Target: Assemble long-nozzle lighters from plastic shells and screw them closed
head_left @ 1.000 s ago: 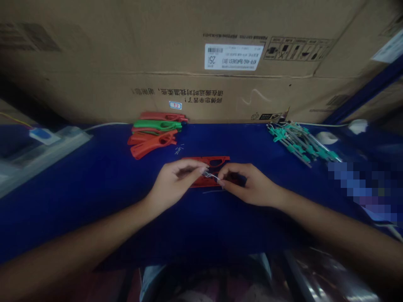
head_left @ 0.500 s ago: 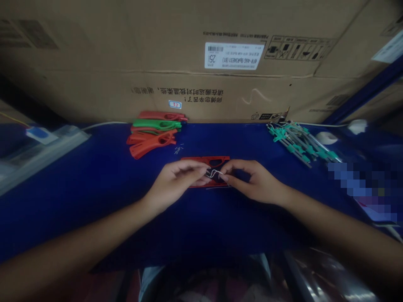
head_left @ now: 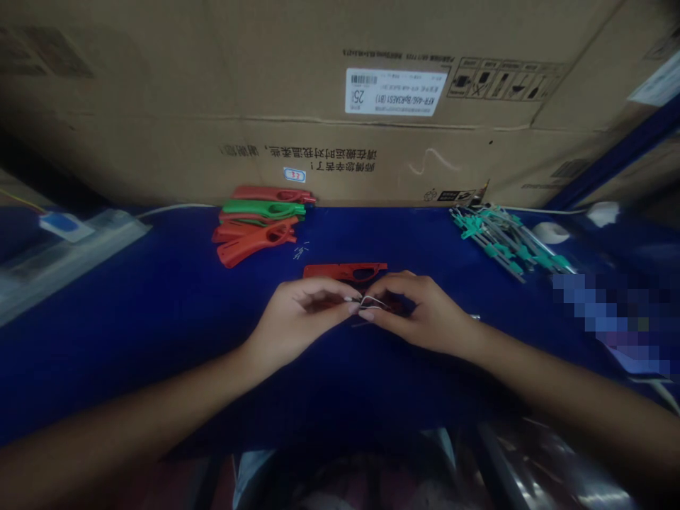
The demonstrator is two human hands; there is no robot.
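Note:
My left hand (head_left: 297, 312) is closed in a pinch on a small dark part whose kind I cannot make out. Against it, fingertips nearly touching, my right hand (head_left: 419, 312) pinches a thin white wire (head_left: 372, 299) that loops up between the two hands. Just beyond the fingers lies a red plastic lighter shell (head_left: 340, 270) with an oval trigger opening. A second red piece lies beneath my hands, mostly covered by them.
Several red and green lighter shells (head_left: 258, 237) are piled at the back left, beside small pins (head_left: 301, 251). Metal rods with green fittings (head_left: 499, 241) lie back right, near a white roll (head_left: 551, 232). A cardboard box (head_left: 212, 92) walls off the back of the blue table (head_left: 159, 304).
My hands have come closer together, the right one shifting left along the wire. The red piece beneath is more covered now.

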